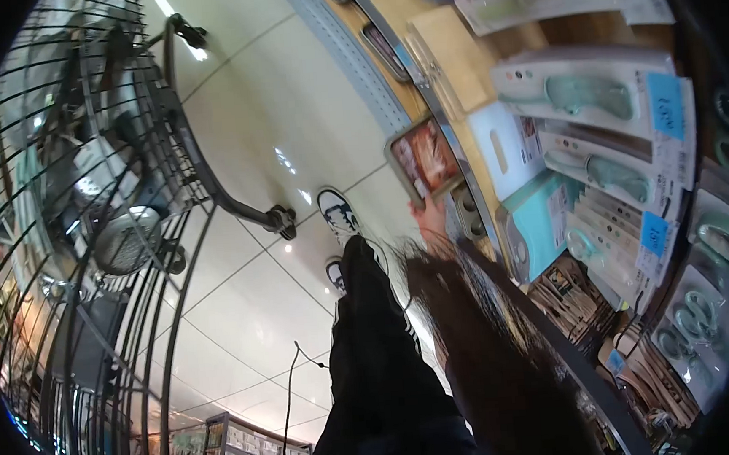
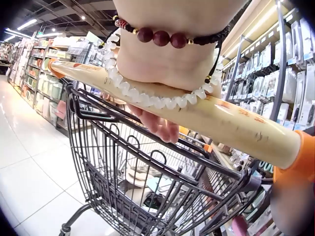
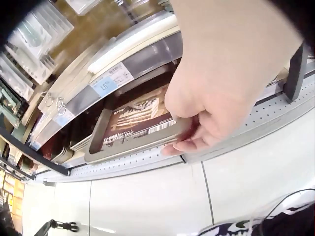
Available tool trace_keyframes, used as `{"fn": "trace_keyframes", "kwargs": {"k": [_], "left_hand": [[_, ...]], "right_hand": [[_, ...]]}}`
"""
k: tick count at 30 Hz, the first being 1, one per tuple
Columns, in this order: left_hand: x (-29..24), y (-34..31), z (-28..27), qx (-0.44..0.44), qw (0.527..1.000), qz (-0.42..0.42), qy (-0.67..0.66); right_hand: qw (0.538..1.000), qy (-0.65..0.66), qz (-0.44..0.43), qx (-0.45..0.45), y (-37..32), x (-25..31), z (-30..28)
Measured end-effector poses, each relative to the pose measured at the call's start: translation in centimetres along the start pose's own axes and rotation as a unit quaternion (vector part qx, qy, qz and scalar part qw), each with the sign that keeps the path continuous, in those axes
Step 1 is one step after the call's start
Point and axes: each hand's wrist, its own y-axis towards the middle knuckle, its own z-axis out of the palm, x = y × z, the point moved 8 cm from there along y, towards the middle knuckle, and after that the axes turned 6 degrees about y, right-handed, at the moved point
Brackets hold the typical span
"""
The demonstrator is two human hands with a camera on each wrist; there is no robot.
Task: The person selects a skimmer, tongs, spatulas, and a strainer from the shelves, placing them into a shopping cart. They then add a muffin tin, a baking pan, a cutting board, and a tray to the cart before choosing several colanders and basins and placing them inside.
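Observation:
My right hand (image 3: 209,115) grips the near corner edge of a metal baking tray (image 3: 93,150), with the thumb at the rim and fingers curled beneath. A brown printed card with a layered cake picture lies inside the tray, which juts out from the lower shelf below a price tag. In the head view, the same right hand (image 1: 431,218) is at the end of this baking tray (image 1: 394,159). My left wrist lies over the cream shopping cart handle (image 2: 231,129); beyond it, the left hand (image 2: 157,127) hangs with loosely curled fingers.
The wire cart (image 1: 162,115) stands left, holding goods including a round perforated item (image 1: 129,241). Cutting boards (image 1: 507,146) and packaged utensils (image 1: 592,97) fill the shelves at right. My shoes (image 1: 338,215) are on the tiled floor between cart and shelf.

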Motion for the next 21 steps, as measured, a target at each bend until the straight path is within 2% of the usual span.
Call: {"fn": "trace_keyframes", "kwargs": {"k": [2, 3, 4, 5, 6, 8, 10, 11, 13, 15, 16, 17, 18, 19, 21], "left_hand": [[0.3, -0.4, -0.9, -0.002, 1.0, 0.0, -0.008], [0.4, -0.5, -1.4, -0.004, 1.0, 0.003, -0.013], [0.5, -0.7, -2.0, -0.004, 1.0, 0.003, -0.02], [0.7, -0.9, -2.7, -0.008, 1.0, 0.004, -0.026], [0.8, -1.0, -3.3, -0.009, 0.999, 0.004, -0.033], [1.0, -1.1, -4.9, -0.016, 0.999, 0.007, -0.047], [0.9, -1.1, -6.9, -0.02, 0.998, 0.012, -0.06], [0.9, -1.1, -7.7, -0.021, 0.997, 0.016, -0.066], [0.4, -1.1, -8.8, -0.007, 0.996, 0.018, -0.081], [-0.7, -0.8, -9.6, 0.031, 0.996, 0.014, -0.081], [-1.3, -1.0, -10.4, 0.041, 0.997, 0.016, -0.071], [-2.2, -1.2, -11.7, 0.016, 0.997, 0.048, -0.051], [-2.7, -1.0, -12.2, -0.005, 0.996, 0.081, -0.028], [-2.0, -1.0, -12.2, -0.025, 0.993, 0.099, -0.055], [-0.7, -1.1, -12.7, -0.039, 0.989, 0.111, -0.092]], "right_hand": [[0.999, -0.037, 0.015, 0.027, -3.3, -0.9, 0.3], [0.957, -0.241, -0.122, 0.109, -4.9, 0.0, 0.5], [0.848, -0.426, -0.257, 0.182, -7.1, 0.5, 1.5], [0.942, -0.301, -0.08, 0.123, -8.6, 0.2, 1.4], [0.98, -0.16, 0.105, 0.059, -11.5, -0.9, 1.6], [0.971, -0.134, 0.08, 0.179, -17.6, 1.6, 6.4], [0.906, -0.265, -0.052, 0.326, -22.6, 5.4, 9.9], [0.901, -0.262, -0.061, 0.341, -24.6, 7.4, 12.0], [0.941, -0.165, 0.094, 0.279, -29.0, 10.6, 15.1], [0.934, -0.276, 0.035, 0.226, -34.1, 17.1, 19.8], [0.865, -0.377, -0.176, 0.28, -33.9, 20.0, 21.3], [0.88, -0.341, -0.146, 0.296, -34.4, 21.8, 22.8], [0.881, -0.357, -0.129, 0.282, -39.7, 25.9, 28.3], [0.901, -0.255, -0.127, 0.328, -41.6, 27.4, 31.9], [0.836, -0.327, -0.194, 0.396, -44.3, 30.1, 38.0]]}}
